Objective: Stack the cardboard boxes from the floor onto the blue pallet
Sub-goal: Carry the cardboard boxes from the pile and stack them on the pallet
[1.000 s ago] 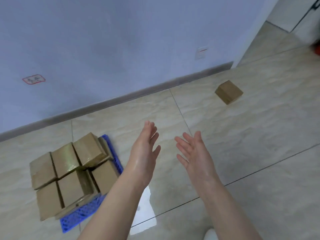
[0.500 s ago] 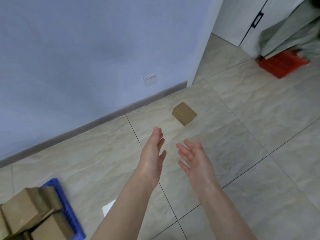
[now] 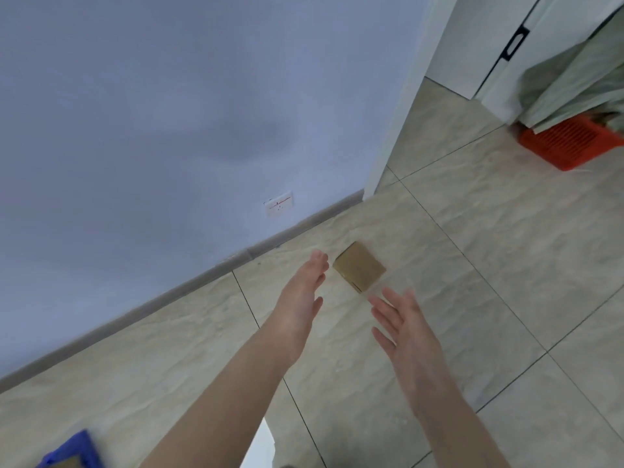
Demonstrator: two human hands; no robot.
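Note:
A single small cardboard box (image 3: 359, 266) lies on the tiled floor close to the wall's skirting. My left hand (image 3: 301, 300) reaches out with straight fingers, its tips just left of the box and apart from it. My right hand (image 3: 407, 327) is spread open below and right of the box, holding nothing. Only a corner of the blue pallet (image 3: 72, 453) shows at the bottom left edge, with a bit of a cardboard box (image 3: 66, 463) on it.
A pale blue wall with a white socket (image 3: 279, 204) runs along the left. A wall corner (image 3: 395, 136) stands behind the box. At the far right sit a red plastic crate (image 3: 570, 145), greenish bags and a white door.
The view has swung right and moved toward the lone box. The pallet with its stacked boxes has slid almost out of sight. Both hands have reached closer to the box.

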